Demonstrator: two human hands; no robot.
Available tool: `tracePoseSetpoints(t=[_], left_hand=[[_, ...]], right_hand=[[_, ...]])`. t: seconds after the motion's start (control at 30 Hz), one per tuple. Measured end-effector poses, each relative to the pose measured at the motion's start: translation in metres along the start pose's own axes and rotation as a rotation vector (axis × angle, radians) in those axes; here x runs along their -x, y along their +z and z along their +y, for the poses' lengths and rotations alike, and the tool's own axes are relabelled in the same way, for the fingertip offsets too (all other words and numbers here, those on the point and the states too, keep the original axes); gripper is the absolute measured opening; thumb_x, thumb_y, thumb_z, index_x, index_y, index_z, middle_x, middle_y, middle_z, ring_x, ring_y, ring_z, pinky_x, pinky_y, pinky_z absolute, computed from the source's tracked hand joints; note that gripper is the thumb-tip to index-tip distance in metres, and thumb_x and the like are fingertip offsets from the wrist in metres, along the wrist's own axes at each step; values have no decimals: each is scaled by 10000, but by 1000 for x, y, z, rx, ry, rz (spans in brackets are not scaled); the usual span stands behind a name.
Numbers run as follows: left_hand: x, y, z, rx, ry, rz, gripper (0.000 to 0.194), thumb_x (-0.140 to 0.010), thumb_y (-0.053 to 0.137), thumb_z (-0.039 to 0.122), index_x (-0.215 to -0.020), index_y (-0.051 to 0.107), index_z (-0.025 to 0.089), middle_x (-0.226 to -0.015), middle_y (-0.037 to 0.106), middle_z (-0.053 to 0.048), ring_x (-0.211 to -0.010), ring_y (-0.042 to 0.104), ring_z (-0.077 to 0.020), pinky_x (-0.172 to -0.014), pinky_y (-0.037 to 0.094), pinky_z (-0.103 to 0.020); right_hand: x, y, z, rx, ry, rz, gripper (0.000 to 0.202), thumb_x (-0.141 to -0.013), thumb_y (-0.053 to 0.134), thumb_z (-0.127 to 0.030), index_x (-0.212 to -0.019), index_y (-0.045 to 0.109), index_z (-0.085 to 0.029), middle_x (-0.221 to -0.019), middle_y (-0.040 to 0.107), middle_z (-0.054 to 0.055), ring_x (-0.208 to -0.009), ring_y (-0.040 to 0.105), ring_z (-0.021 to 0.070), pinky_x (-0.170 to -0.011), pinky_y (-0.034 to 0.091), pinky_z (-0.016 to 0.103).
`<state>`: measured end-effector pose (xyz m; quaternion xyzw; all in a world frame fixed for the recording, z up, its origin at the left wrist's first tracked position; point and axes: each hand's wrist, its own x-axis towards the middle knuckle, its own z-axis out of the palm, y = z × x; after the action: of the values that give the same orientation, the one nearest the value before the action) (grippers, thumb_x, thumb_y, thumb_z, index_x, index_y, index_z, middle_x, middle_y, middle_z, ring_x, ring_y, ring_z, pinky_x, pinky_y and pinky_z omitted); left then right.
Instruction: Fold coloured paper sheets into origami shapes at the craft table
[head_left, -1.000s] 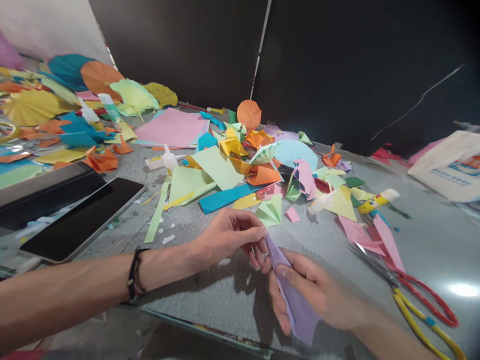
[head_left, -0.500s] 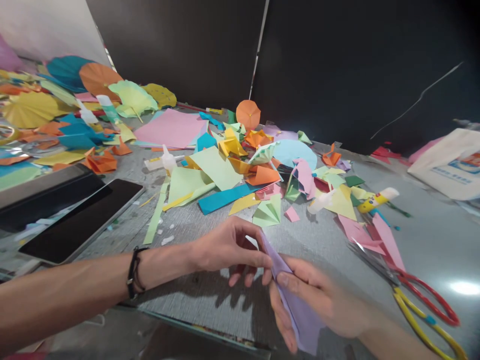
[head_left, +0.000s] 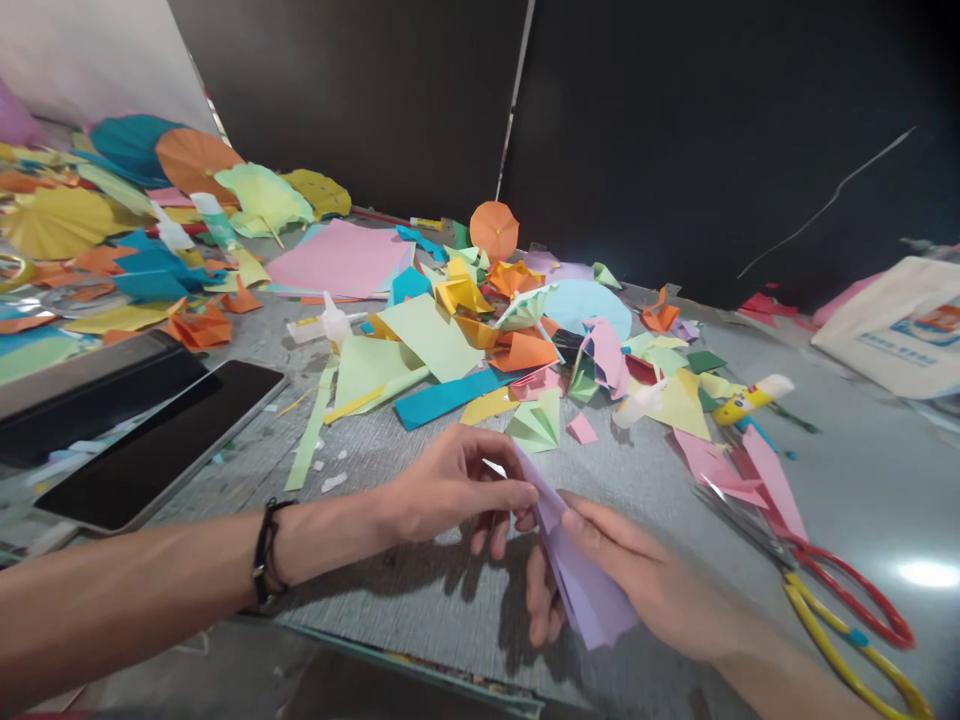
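A folded purple paper (head_left: 589, 585) is held between both hands above the front of the grey table. My left hand (head_left: 469, 485), with a black bracelet (head_left: 266, 550) at the wrist, pinches its upper narrow end between thumb and fingers. Lower down, my right hand (head_left: 615, 555) grips the paper's right side, its thumb on top and some fingers beneath. The paper's wider end fans out toward me, with several layers visible.
Scissors (head_left: 787, 560) with red and yellow handles lie at the right. Coloured paper scraps (head_left: 431, 340) spread across the middle and back. A black phone (head_left: 165, 440) rests at the left, a white bag (head_left: 896, 325) at the far right.
The purple paper's lower end has risen slightly and its layers have spread. My right hand has moved up a little, with its lower fingers shifted left; my left hand keeps its pinch.
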<state>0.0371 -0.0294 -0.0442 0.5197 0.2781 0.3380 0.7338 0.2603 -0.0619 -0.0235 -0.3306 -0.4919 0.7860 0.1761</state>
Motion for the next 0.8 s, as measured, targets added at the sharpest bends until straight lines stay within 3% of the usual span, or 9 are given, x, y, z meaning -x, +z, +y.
tracePoseSetpoints(t=[0.13, 0.27, 0.4, 0.67, 0.8], left_hand=[[-2, 0, -2, 67, 32, 3, 260, -904, 782, 335, -886, 677, 98, -778, 763, -91, -552, 738, -162, -464, 583, -202], [-3, 1, -4, 125, 58, -19, 248, -904, 787, 303, -873, 668, 87, -768, 765, -90, -574, 755, -172, -530, 631, -236], [-3, 2, -5, 166, 58, -22, 268, -890, 807, 313, -864, 649, 98, -752, 768, -88, -602, 769, -184, -546, 636, -240], [-3, 5, -3, 119, 58, 15, 262, -892, 796, 320, -868, 658, 98, -704, 750, -73, -594, 758, -171, -552, 625, -223], [-3, 5, -4, 118, 59, 22, 252, -888, 792, 308, -866, 659, 95, -707, 747, -72, -586, 754, -170, -543, 627, -227]], right_hand=[[-2, -1, -3, 47, -15, 56, 390, -1037, 538, -588, -1032, 610, -204, -884, 737, 42, -732, 736, 171, -738, 580, 320], [-3, 0, -5, 191, -29, 57, 445, -1070, 448, -596, -1080, 628, -189, -749, 696, 20, -643, 637, 147, -646, 501, 277], [-3, -2, -2, 288, -55, 53, 466, -1088, 393, -600, -1102, 616, -191, -717, 649, 2, -645, 606, 148, -654, 464, 284], [-2, -5, 4, 186, -9, 51, 479, -1050, 462, -651, -1080, 577, -187, -839, 575, -14, -655, 615, 106, -658, 481, 257], [-2, -2, 4, 159, -21, 62, 473, -1042, 492, -645, -1070, 616, -188, -831, 619, 0, -688, 644, 116, -683, 495, 257]])
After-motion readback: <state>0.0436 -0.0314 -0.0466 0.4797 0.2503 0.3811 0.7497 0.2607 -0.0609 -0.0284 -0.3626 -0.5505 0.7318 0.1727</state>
